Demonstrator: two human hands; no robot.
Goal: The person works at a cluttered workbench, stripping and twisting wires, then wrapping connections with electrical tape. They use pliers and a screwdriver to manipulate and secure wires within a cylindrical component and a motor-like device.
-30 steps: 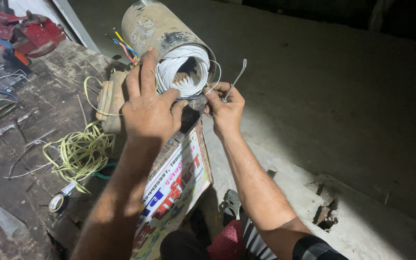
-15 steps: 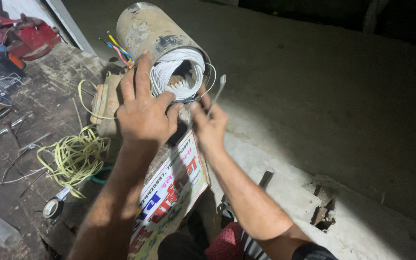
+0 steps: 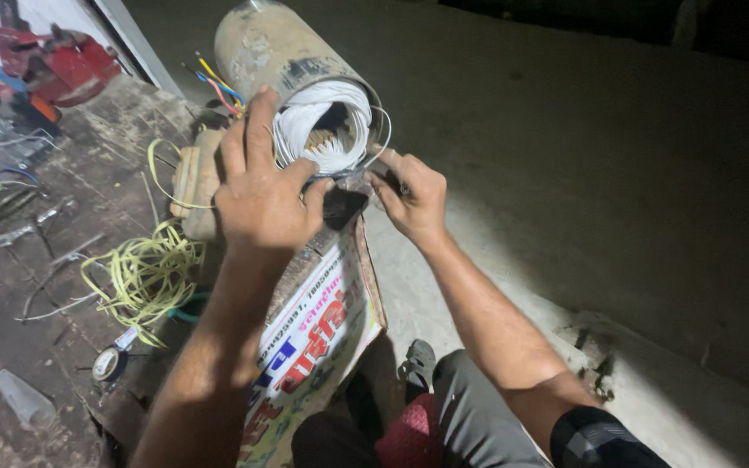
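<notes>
A rusty metal cylinder (image 3: 275, 48) lies on its side at the worktop (image 3: 10, 295) edge, its open end facing the camera and packed with a ring of white winding (image 3: 322, 130). The left hand (image 3: 262, 195) lies over the lower left rim, fingers spread and curled against the winding, thumb reaching right under the opening. The right hand (image 3: 413, 195) is at the lower right rim, its grip pinched together on a thin white wire (image 3: 383, 130) that loops round the edge of the opening. Coloured leads (image 3: 214, 82), yellow, red and blue, stick out beside the cylinder's left flank.

The cylinder overhangs the worktop's right edge; beyond it the concrete floor (image 3: 617, 173) lies open and bare, giving the right arm free room. A printed cardboard sheet (image 3: 314, 347) hangs down from under the hands. To the left the dark, grimy worktop is crowded: a loose tangle of yellow wire (image 3: 145, 273), a wooden block (image 3: 192, 178), a tape roll (image 3: 107, 364), stray wire scraps and a red vise (image 3: 54, 61) at the far corner.
</notes>
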